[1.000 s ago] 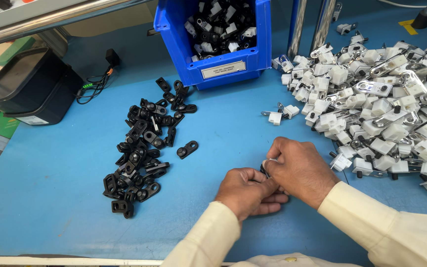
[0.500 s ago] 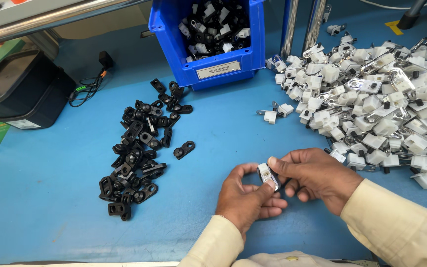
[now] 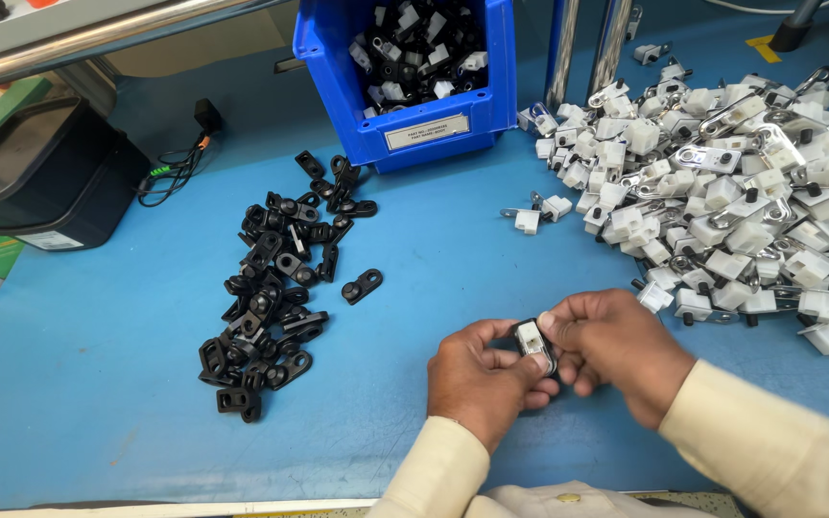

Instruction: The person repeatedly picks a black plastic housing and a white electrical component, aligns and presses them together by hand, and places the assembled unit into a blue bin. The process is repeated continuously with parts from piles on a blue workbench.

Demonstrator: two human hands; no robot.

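My left hand (image 3: pixel 482 379) and my right hand (image 3: pixel 616 350) meet near the front of the blue table (image 3: pixel 98 384). Between their fingertips they pinch one small part (image 3: pixel 533 342), white with a black piece around it. A heap of black plastic clips (image 3: pixel 275 288) lies left of my hands. To the right spreads a big pile of white parts with metal tabs (image 3: pixel 731 201). Both wrists wear cream sleeves.
A blue bin (image 3: pixel 405 120) of assembled black-and-white parts stands at the back centre. A black box (image 3: pixel 40 182) with a cable sits at the far left. Two metal posts (image 3: pixel 582 48) rise behind the white pile. One lone black clip (image 3: pixel 362 286) lies apart.
My hands have shifted a little toward me and turned the small part so its white face shows; a black piece now sits around it.
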